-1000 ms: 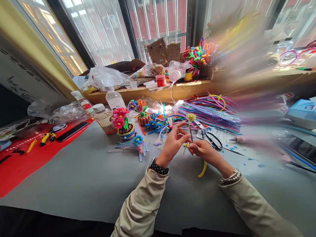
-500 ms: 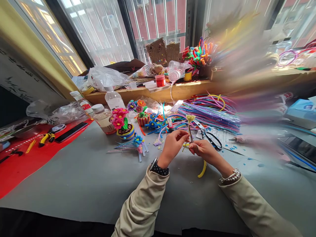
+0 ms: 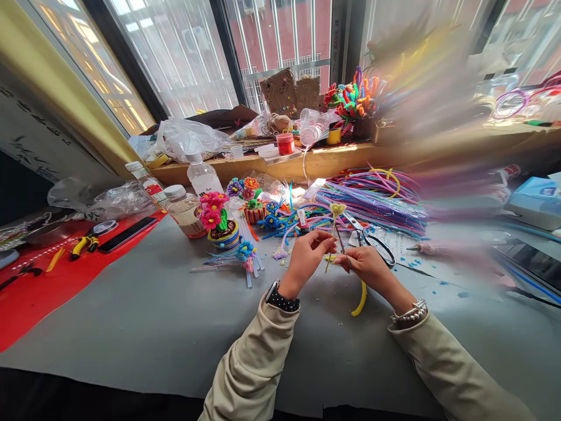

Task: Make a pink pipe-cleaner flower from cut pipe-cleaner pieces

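My left hand (image 3: 309, 260) pinches the thin stem of a small pale-yellow pipe-cleaner flower (image 3: 337, 209), its bloom standing upright above the fingertips. Close beside the stem, my right hand (image 3: 362, 266) is closed on a slim pointed metal tool (image 3: 342, 242); whether it is tweezers or small scissors I cannot make out. A bent yellow pipe-cleaner piece (image 3: 360, 299) lies on the table just below my right hand. Behind that hand rest large scissors with black handles (image 3: 380, 248). Fuzzy scraps (image 3: 280, 253) are scattered by my left hand.
Left of my hands stand a pink flower in a striped pot (image 3: 224, 235), several bottles (image 3: 182, 210) and a blue flower bunch (image 3: 245, 251). Bundles of pipe cleaners (image 3: 372, 202) lie behind. Pliers (image 3: 83, 245) and a phone (image 3: 127, 234) are on red cloth. The right side is blurred.
The metal tool has shifted slightly right, and a gap now shows between it and the flower's stem. My left hand still holds the flower in nearly the same place.
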Demonstrator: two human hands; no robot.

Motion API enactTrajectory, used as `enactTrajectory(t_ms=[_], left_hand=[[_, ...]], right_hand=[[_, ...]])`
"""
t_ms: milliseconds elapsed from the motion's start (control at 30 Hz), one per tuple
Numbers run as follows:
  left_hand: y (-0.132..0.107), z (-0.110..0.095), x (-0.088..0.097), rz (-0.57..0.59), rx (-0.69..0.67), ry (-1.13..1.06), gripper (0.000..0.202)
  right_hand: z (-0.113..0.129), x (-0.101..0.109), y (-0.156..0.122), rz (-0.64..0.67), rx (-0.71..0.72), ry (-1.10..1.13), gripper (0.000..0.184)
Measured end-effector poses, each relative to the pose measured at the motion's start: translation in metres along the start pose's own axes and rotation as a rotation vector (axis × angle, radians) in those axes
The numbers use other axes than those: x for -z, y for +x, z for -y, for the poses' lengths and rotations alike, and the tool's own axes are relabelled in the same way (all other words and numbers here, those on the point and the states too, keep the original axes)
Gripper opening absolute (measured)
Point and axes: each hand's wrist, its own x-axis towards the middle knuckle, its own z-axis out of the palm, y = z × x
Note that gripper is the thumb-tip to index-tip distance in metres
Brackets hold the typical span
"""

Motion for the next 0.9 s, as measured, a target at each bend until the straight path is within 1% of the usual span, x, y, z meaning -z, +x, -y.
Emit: enactTrajectory(t_ms=[133, 233, 333, 567, 667, 767, 833, 900], left_hand=[[-0.0006, -0.0026, 0.0002, 0.014, 0.06, -0.108, 0.014], [-0.001, -0.0046, 0.0001, 0.035, 0.081, -0.137, 0.014], [-0.001, -0.0053, -0.0001, 0.052, 0.075, -0.124, 0.014], [-0.0018, -0.0058, 0.0009, 0.049, 0.083, -0.091, 0.016], [-0.0017, -0.0061, 0.0019, 0.064, 0.102, -0.102, 0.018], [-0.0012, -0.0061, 0.0029, 0.078, 0.115, -0.113, 0.019], [-0.001, -0.0062, 0.0035, 0.085, 0.114, -0.099, 0.02], [-0.0008, -0.0065, 0.0042, 0.091, 0.107, -0.075, 0.021]], right_hand=[[0.0019, 0.0008, -0.0006, 0.049, 0.03, 0.029, 0.062], [0.004, 0.0014, -0.0018, 0.074, 0.063, 0.047, 0.063], [0.0047, 0.0024, -0.003, 0.076, 0.071, 0.032, 0.062], [0.0021, 0.0041, -0.0033, 0.035, -0.004, 0.021, 0.059], [0.0013, 0.0042, -0.0026, 0.082, 0.006, 0.048, 0.06], [0.0006, 0.0042, -0.0028, 0.128, 0.063, 0.069, 0.062], [0.0002, 0.0046, -0.0034, 0.147, 0.084, 0.057, 0.06], [0.0002, 0.0055, -0.0039, 0.166, 0.072, 0.033, 0.057]])
